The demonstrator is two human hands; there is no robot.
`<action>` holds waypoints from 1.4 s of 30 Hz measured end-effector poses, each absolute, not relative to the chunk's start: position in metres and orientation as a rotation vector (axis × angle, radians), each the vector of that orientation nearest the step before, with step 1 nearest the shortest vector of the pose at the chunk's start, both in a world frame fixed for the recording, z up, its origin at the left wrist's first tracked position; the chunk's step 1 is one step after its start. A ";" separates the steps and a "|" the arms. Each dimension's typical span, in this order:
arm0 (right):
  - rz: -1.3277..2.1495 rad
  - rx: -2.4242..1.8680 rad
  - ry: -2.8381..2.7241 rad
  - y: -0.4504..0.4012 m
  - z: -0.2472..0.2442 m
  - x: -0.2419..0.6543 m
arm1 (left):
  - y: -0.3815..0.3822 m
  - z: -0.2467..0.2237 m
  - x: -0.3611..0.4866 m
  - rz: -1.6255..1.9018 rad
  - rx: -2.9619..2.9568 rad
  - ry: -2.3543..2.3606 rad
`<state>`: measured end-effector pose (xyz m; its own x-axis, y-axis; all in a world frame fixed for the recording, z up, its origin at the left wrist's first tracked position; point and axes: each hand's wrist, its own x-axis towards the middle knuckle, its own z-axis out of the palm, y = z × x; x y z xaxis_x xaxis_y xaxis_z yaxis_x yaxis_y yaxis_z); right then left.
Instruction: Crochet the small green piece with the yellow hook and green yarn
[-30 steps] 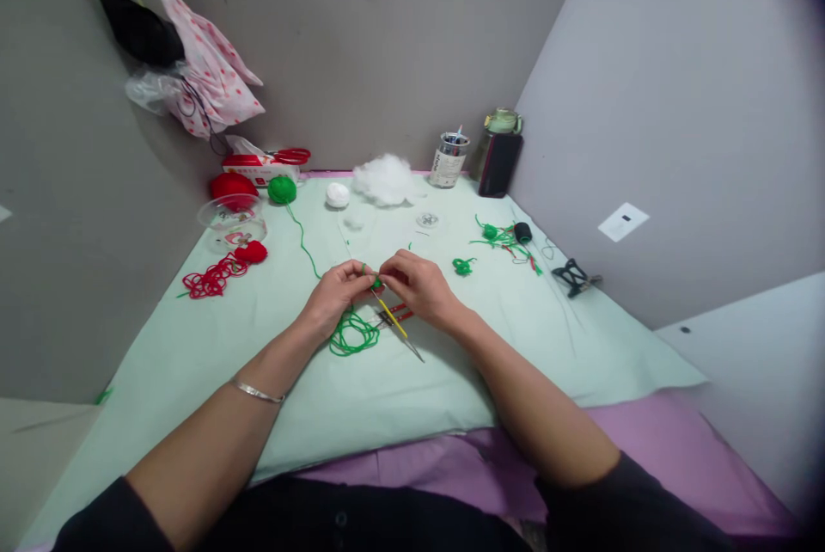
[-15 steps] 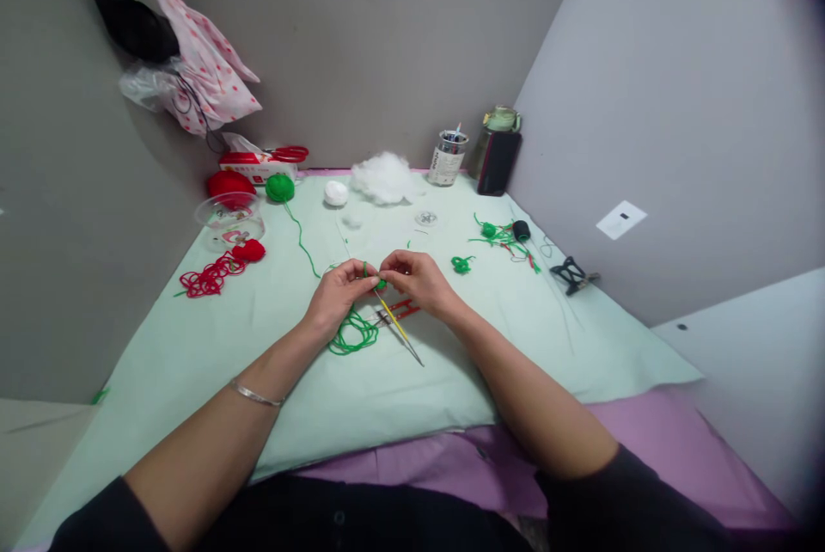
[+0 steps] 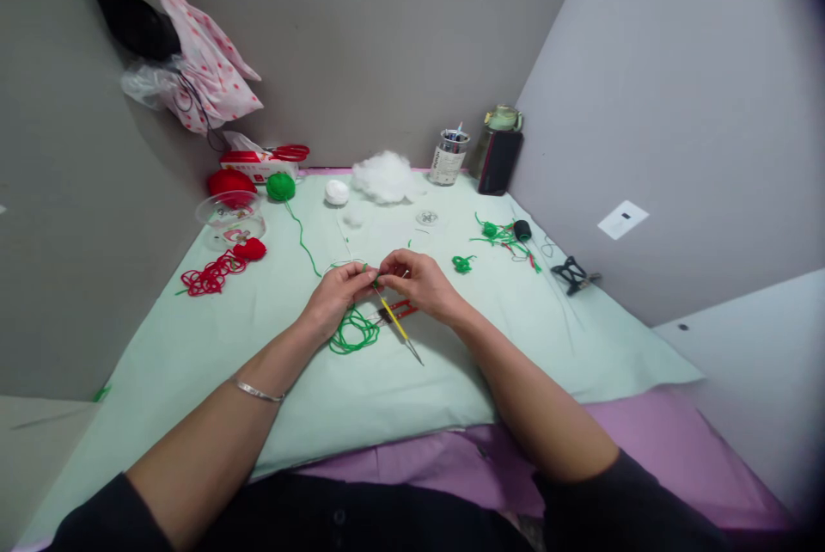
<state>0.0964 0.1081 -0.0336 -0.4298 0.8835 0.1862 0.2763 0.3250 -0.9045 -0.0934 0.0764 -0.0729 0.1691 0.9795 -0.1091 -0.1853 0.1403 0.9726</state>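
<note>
My left hand (image 3: 336, 296) is closed, thumb and forefinger pinching green yarn near the middle of the table. Against it my right hand (image 3: 422, 284) is closed too, its fingertips on the same small bit of green yarn (image 3: 376, 279), which the fingers mostly hide. A crochet hook with a yellow grip (image 3: 394, 322) slants down to the right from below the fingertips; whether a finger holds it I cannot tell. Loose loops of green yarn (image 3: 353, 334) lie under my left hand. Red-handled scissors (image 3: 405, 308), partly covered, lie beneath the hook.
Behind my hands are a green yarn ball (image 3: 280, 187), a white yarn ball (image 3: 336, 193) and fluffy white stuffing (image 3: 385, 177). Red yarn (image 3: 212, 273) and a clear plastic tub (image 3: 229, 215) are at left. Green scraps (image 3: 462, 264), a pen jar (image 3: 448, 160) and a phone (image 3: 500, 163) stand right.
My fingertips have shifted slightly at the green yarn, and less of it shows between them now. The hook and the things on the table stay in place.
</note>
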 end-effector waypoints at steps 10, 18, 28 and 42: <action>1.064 -1.059 -1.903 0.111 -0.036 0.098 | 0.076 -0.073 -0.093 1.095 1.056 0.970; 0.970 -1.046 -1.854 0.112 -0.042 0.095 | 0.074 -0.074 -0.091 1.116 1.126 1.021; 0.966 -1.074 -1.855 0.112 -0.046 0.091 | 0.073 -0.072 -0.091 1.194 1.168 1.051; 0.787 -1.155 -1.903 0.101 -0.045 0.085 | 0.076 -0.076 -0.089 1.223 1.148 1.101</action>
<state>0.0850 0.1007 -0.0446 -0.3015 0.9089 0.2881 0.4399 0.4007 -0.8037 -0.0892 0.0758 -0.0760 0.0436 0.9990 -0.0015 -0.1066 0.0061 0.9943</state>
